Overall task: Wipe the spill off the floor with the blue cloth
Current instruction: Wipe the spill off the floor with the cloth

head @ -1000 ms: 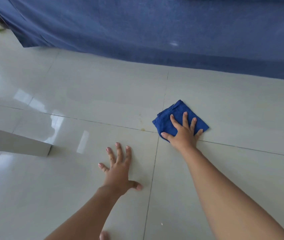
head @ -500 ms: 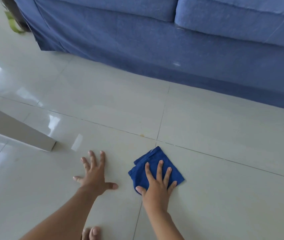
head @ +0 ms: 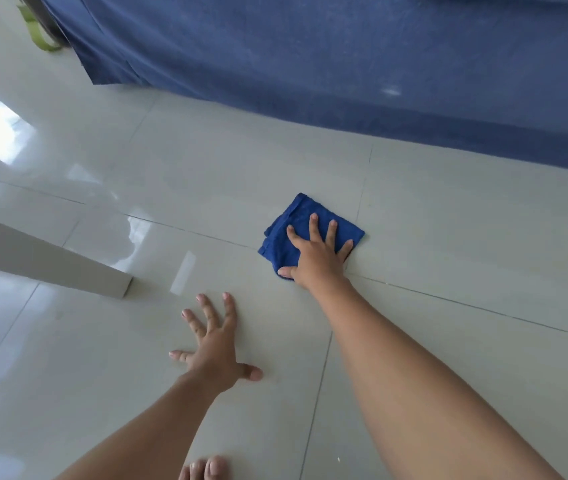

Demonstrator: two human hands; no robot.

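Observation:
A folded blue cloth (head: 284,230) lies on the glossy pale floor tiles (head: 466,244), over the spot where two grout lines cross. My right hand (head: 317,259) presses flat on it with fingers spread, covering its near right part. My left hand (head: 215,344) rests palm down on the bare tile to the near left, fingers apart and holding nothing. No wet patch shows clearly around the cloth; a faint yellowish tint runs along the grout line (head: 365,199) just beyond it.
A blue sofa cover (head: 310,64) hangs to the floor along the far side. A white furniture leg (head: 50,261) slants in from the left and ends close to my left hand. A green object (head: 38,32) lies far left. Toes (head: 206,467) show at the bottom edge.
My right hand has pushed the cloth away from me, over the grout crossing toward the sofa. My left hand stays planted on the tile. The view has tilted down.

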